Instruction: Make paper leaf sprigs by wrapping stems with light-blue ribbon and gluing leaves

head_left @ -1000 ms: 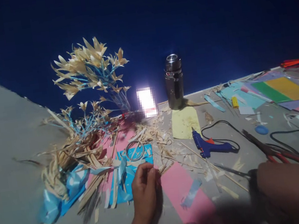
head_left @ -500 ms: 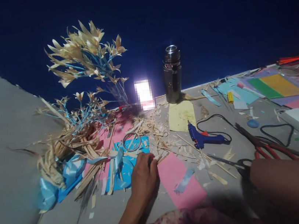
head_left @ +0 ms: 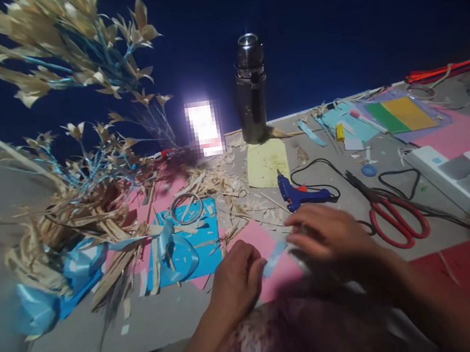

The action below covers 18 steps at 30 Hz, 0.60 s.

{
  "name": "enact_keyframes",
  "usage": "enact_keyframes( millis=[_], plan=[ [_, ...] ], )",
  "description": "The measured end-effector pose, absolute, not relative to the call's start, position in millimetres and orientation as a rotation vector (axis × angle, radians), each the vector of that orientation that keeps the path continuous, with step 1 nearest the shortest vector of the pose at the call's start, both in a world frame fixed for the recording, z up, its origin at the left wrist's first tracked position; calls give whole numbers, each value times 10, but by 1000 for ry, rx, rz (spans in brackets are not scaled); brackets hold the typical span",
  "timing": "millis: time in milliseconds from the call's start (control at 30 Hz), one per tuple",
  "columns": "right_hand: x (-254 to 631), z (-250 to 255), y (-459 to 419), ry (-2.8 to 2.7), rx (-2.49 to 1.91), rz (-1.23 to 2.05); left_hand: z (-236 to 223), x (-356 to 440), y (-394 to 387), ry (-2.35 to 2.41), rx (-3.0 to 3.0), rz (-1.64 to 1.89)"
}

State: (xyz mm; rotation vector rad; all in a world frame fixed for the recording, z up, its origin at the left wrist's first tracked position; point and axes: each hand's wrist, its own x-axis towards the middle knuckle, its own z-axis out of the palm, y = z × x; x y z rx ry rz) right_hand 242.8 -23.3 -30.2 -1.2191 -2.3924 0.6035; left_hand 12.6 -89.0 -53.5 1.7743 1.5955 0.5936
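Note:
My left hand (head_left: 239,273) hovers over the pink paper (head_left: 249,233) with its fingers curled together. Anything inside the grip is hidden. To its right is my right hand (head_left: 333,233), slightly blurred, with loosely bent fingers and a gap between finger and thumb. It is just in front of the blue glue gun (head_left: 307,195). A short light-blue ribbon piece (head_left: 274,258) lies on the pink paper between the hands. Left of them, a blue sheet (head_left: 207,247) carries straw-coloured scraps, ribbon and a ring-shaped roll (head_left: 186,208). Red-handled scissors (head_left: 401,219) lie beyond my right wrist.
Pale dried-leaf flowers on blue stems (head_left: 82,52) rise at the left above piled husks (head_left: 35,250). A dark flask (head_left: 252,98) stands behind yellow paper (head_left: 267,165), beside a bright pixelated patch. A white power strip (head_left: 449,181) and coloured sheets (head_left: 401,115) lie at right.
My right hand has come in from the right edge to the middle, near my left hand. The view has shifted right and down, uncovering the red scissor handles. My left hand stays curled.

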Motion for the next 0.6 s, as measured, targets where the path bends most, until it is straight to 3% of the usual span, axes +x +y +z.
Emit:
enact_keyframes(
  millis=[267,433,600],
  plan=[
    [2155,-463,-198,-2783,-1330,692,-554,75,-929,1741,1563,845],
    [2191,-398,-159,-2353,-1180,918,-587,47,-955,1723,1217,1058],
    [2136,-295,-188,-1738,-1265,1469,-537,35,-901,1440,743,1356]
  ],
)
